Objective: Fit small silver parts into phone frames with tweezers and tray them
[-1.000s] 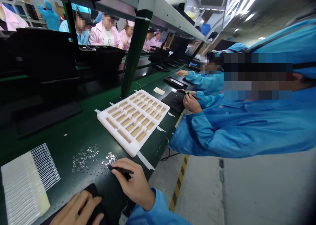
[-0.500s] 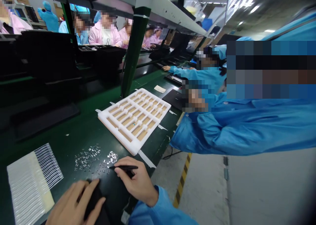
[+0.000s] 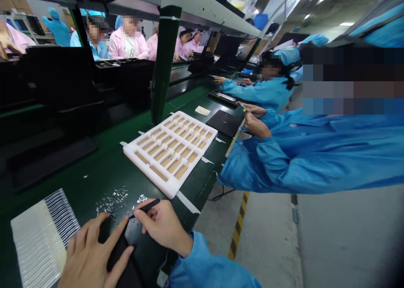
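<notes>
1. Nearest, the left hand (image 3: 90, 252) lies palm down with its fingers spread, resting over a black piece (image 3: 129, 273) on the bench (image 3: 105, 166); it looks to steady the piece rather than clench it.
2. The black piece sits under and just right of that hand, its visible length running away from the person; how far it extends beneath the palm is hidden.
3. The right hand (image 3: 164, 227) grasps a slim black tool (image 3: 150, 205) like a pen. The tool slants down and leftward, its tip at the left forefinger's end, by the black piece's far end; whether tip and finger touch, I cannot tell.
4. Just beyond both hands, small metal bits (image 3: 115, 199) lie scattered. The left fingertips are nearer the wide scatter, the right hand nearer the tighter heap (image 3: 142, 198).
5. Left of the left hand lies a striped sheet (image 3: 34, 241).
6. Farther off, past the heap, stands a white slotted tray (image 3: 173, 188), its long axis slanting away to the right.
</notes>
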Demonstrator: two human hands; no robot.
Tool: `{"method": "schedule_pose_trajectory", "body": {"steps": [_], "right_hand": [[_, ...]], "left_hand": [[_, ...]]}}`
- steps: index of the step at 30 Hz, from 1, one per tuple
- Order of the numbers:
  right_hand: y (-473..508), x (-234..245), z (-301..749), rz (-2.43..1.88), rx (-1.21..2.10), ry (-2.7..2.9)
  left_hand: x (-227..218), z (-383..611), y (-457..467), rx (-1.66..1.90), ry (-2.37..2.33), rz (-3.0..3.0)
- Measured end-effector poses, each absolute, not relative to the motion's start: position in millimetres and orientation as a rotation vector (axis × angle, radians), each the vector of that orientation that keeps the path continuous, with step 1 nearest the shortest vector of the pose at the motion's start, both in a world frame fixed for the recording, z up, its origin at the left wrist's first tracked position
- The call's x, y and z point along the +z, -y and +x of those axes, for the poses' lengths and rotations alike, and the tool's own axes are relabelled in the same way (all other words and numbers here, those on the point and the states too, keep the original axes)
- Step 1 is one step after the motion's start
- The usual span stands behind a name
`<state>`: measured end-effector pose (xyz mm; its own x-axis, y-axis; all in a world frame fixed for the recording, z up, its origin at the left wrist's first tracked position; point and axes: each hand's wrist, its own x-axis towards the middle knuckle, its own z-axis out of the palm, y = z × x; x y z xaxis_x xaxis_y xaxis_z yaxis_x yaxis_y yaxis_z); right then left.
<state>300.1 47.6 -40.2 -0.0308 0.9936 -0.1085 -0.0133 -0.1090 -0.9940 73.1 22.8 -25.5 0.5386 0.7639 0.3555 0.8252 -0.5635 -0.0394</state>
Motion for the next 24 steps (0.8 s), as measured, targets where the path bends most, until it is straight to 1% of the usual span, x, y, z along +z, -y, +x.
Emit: {"method": "schedule_pose_trajectory", "body": {"steps": [4,9,11,18,24], "right_hand": [[-46,-40,302,-1.274,1.327,1.143],[-40,-39,308,-1.271,1.081,1.127],[-39,-38,309,-1.255,1.036,1.173],[-39,-39,307,-1.253,0.961,1.268],[-41,-40,306,-1.201,0.973,1.278]], "left_hand": [[-22,77,-23,-0.408,1.344,-2.575],[-16,83,-25,-0.458,1.306,-2.583],[-16,84,-25,-0.458,1.306,-2.581],[-21,79,-22,-0.446,1.3,-2.581],[-21,78,-22,-0.473,1.293,-2.591]]}}
